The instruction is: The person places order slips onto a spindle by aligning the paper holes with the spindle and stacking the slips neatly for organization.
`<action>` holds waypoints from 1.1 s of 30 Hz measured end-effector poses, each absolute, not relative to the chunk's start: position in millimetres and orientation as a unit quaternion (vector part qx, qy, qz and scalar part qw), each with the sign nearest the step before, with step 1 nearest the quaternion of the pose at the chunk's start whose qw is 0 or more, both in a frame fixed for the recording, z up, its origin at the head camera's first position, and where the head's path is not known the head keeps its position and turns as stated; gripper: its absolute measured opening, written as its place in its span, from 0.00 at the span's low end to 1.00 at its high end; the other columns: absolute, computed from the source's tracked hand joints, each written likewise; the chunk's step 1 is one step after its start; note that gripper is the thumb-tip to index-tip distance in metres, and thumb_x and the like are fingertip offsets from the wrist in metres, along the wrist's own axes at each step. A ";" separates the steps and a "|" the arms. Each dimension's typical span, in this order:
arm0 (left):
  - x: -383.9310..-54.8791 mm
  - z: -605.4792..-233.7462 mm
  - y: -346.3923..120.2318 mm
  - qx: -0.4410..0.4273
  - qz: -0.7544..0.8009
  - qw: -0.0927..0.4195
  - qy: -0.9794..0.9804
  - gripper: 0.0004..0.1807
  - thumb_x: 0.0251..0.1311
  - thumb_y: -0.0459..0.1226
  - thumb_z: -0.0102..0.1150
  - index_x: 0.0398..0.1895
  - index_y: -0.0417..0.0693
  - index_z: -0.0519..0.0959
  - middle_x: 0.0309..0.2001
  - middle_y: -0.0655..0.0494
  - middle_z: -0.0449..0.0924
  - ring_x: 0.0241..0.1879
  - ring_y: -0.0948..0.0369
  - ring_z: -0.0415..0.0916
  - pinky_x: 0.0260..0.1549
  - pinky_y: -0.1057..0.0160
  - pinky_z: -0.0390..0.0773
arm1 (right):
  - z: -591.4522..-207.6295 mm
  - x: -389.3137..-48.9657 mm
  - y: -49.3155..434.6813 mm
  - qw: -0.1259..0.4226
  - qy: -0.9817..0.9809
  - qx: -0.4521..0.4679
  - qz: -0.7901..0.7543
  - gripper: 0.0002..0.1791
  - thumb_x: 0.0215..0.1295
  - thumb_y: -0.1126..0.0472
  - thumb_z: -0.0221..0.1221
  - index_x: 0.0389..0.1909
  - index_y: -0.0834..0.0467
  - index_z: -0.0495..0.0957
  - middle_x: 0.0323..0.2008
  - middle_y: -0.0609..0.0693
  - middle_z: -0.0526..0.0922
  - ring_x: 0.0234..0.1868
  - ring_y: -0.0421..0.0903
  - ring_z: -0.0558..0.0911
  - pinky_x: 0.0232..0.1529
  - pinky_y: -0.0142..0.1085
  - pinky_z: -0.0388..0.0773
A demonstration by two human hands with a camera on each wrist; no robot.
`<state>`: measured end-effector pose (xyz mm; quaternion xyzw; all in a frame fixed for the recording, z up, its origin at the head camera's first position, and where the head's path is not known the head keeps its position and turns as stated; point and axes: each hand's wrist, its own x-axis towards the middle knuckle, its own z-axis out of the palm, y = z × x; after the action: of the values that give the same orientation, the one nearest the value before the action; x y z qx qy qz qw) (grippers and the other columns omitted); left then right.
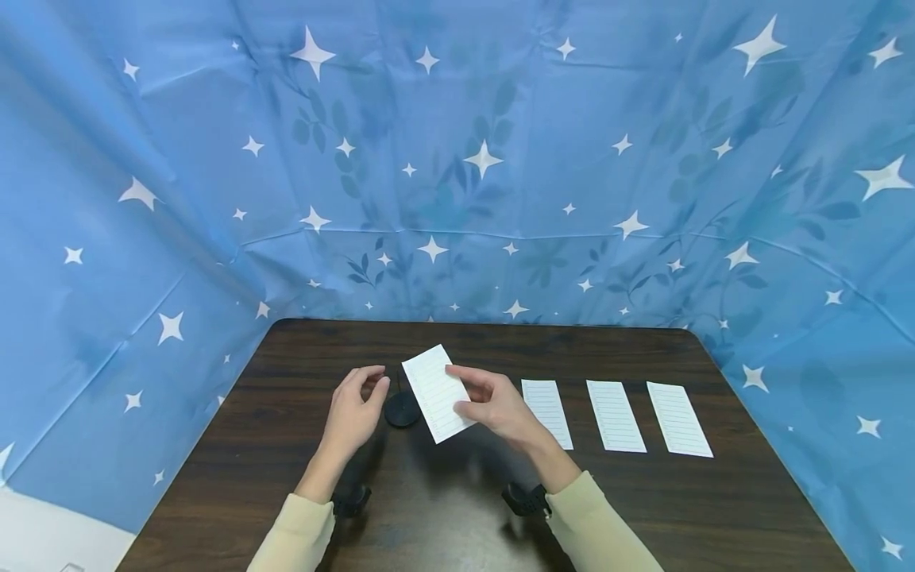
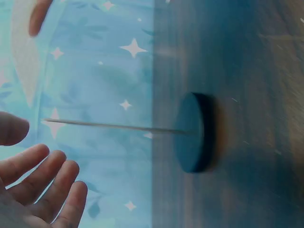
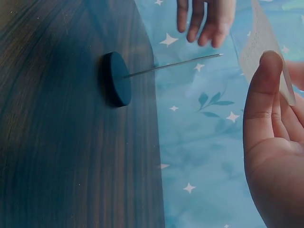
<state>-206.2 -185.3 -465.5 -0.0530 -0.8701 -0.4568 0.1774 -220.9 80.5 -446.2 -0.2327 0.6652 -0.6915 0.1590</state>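
My right hand [image 1: 500, 407] pinches a white lined paper slip [image 1: 432, 389] by its right side, between thumb and fingers, raised above the table. Just left of the slip stands a receipt spike with a round black base [image 1: 403, 410]; its thin metal rod [image 2: 118, 127] points upright with a bare tip in both wrist views. My left hand [image 1: 355, 409] hovers beside the spike, fingers loosely bent and holding nothing. In the left wrist view the left fingers [image 2: 45, 175] are spread near the rod's tip, apart from it. The right wrist view shows the slip [image 3: 261, 47] slightly bowed.
Three more lined slips lie in a row on the right of the dark wooden table [image 1: 457, 508]: a near one [image 1: 546, 409], a middle one [image 1: 616, 416] and a far-right one [image 1: 679, 419]. A blue star-patterned curtain [image 1: 457, 159] hangs behind the table's back edge.
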 end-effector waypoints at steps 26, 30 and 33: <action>-224.0 -428.8 -173.5 0.021 -0.607 0.068 -0.792 0.11 0.66 0.40 0.67 0.41 0.39 0.85 0.38 0.49 0.83 0.41 0.49 0.78 0.42 0.57 0.75 | -442.7 -224.2 74.2 0.159 0.681 -0.255 -0.668 0.29 0.67 0.72 0.60 0.69 0.66 0.70 0.63 0.63 0.77 0.49 0.51 0.84 0.46 0.41 0.83; -224.6 -425.7 -174.2 0.030 -0.610 0.079 -0.788 0.12 0.66 0.40 0.67 0.42 0.37 0.84 0.35 0.49 0.83 0.36 0.56 0.78 0.38 0.61 0.76 | -443.7 -224.4 72.7 0.139 0.690 -0.238 -0.670 0.26 0.67 0.72 0.61 0.66 0.68 0.73 0.59 0.65 0.79 0.45 0.48 0.84 0.41 0.38 0.83; -224.3 -424.5 -175.4 0.042 -0.614 0.082 -0.784 0.12 0.66 0.40 0.68 0.42 0.37 0.84 0.35 0.49 0.83 0.34 0.58 0.78 0.37 0.63 0.76 | -444.4 -224.0 72.2 0.120 0.702 -0.223 -0.665 0.22 0.66 0.70 0.63 0.62 0.68 0.77 0.52 0.65 0.82 0.39 0.46 0.84 0.35 0.37 0.82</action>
<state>-224.3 -175.4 -424.5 0.0421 -0.7837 -0.6142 0.0824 -224.0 72.2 -444.4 -0.2225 0.7024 -0.6653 0.1203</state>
